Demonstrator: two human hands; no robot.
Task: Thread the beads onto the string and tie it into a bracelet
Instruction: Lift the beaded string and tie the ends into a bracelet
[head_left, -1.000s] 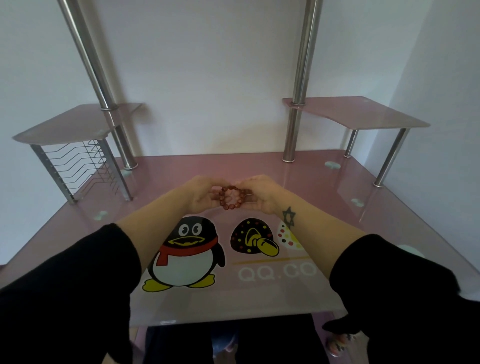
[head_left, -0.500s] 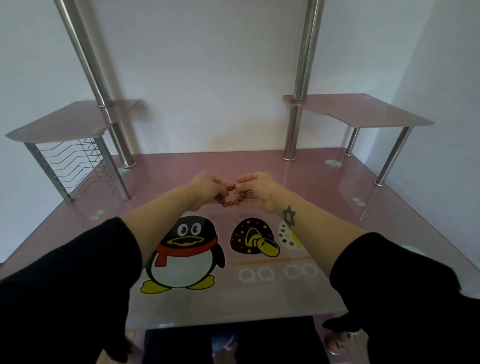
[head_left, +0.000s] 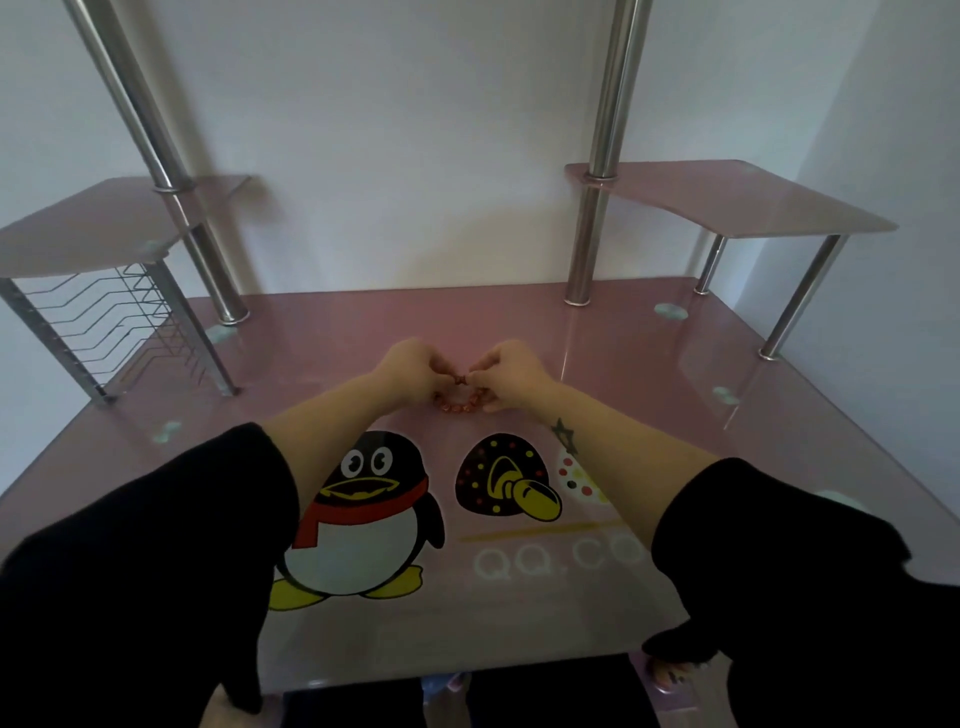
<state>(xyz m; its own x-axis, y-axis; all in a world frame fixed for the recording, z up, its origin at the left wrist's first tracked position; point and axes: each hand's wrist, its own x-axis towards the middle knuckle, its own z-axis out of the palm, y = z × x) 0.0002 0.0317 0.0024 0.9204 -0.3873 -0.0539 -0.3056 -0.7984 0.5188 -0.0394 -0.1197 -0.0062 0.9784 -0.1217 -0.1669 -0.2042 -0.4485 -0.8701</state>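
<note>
A loop of reddish-brown beads (head_left: 460, 402) hangs between my two hands above the middle of the pink glass desk (head_left: 623, 374). My left hand (head_left: 408, 366) pinches the loop's top from the left with curled fingers. My right hand (head_left: 511, 374) pinches it from the right, fingertips nearly meeting the left ones. The string itself is too thin to make out. The upper beads are hidden behind my fingers; only the lower arc shows.
A penguin picture (head_left: 363, 519) and a dark spotted cartoon (head_left: 501, 486) are printed on the desk near me. Chrome posts (head_left: 589, 234) rise at the back. A wire rack (head_left: 114, 322) stands left under a shelf; a raised shelf (head_left: 727, 208) sits right.
The bead loop was held open and round a second ago; my hands have drawn together at its top, so it now hangs as a low arc beneath the fingertips.
</note>
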